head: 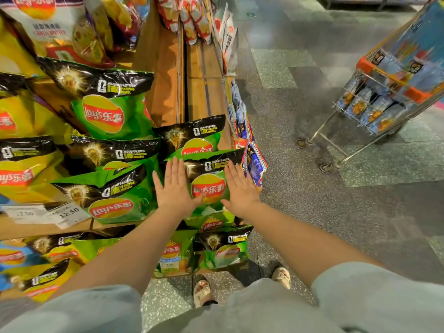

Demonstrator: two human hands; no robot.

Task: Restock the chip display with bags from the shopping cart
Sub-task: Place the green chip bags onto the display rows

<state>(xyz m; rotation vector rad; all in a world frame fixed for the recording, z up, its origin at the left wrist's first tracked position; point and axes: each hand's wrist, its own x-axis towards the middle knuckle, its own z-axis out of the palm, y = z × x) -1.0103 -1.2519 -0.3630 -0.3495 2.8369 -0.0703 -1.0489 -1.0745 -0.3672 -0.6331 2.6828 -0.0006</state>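
A green Lay's chip bag (208, 182) with a black top lies at the right end of the wooden chip display (168, 75). My left hand (175, 186) presses flat on its left side with straight fingers. On its right side my right hand (240, 186) presses flat in the same way. More green bags (108, 114) and yellow bags (21, 174) fill the shelves to the left. The shopping cart (394, 92) stands at the upper right with several blue chip bags (360, 106) in it.
Price tags (67, 212) hang on the shelf edge at the left. Blue bags (254, 162) line the display's right side face. Green bags (223, 248) sit on the lowest shelf by my feet. Grey speckled floor (336, 212) lies between me and the cart.
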